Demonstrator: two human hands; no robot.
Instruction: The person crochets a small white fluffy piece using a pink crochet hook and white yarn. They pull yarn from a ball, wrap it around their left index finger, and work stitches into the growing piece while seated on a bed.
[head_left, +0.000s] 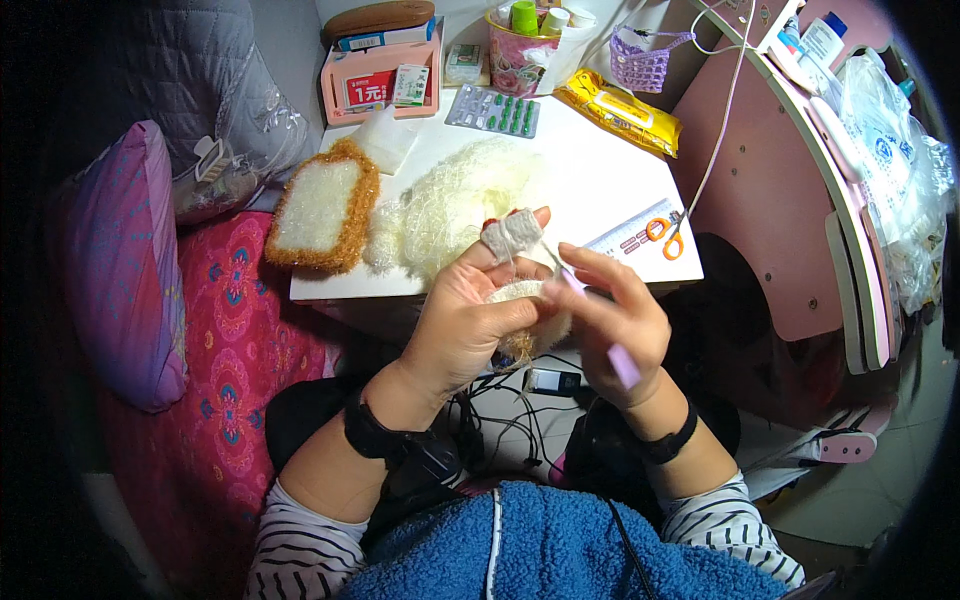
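Observation:
My left hand (480, 300) pinches a small round crocheted piece (529, 319), cream with a brown fuzzy part below. A knitted whitish wrap (513, 234) covers a finger of that hand, with yarn near it. In my right hand (619, 307), blurred, is a crochet hook with a light purple handle (622, 366); its tip is at the piece. Behind my hands, on the white table (645, 184), lies a loose heap of cream yarn (469, 202). To its left rests a rectangular crocheted piece (322, 206), white with a fuzzy brown border.
Orange-handled scissors (667, 236) lie on a clear ruler (626, 229) at the right. Further back are a blister pack (493, 111), a yellow packet (619, 112), a pink box (382, 109) and a floral bucket (517, 56). A white cable hangs at the right; black cables lie below.

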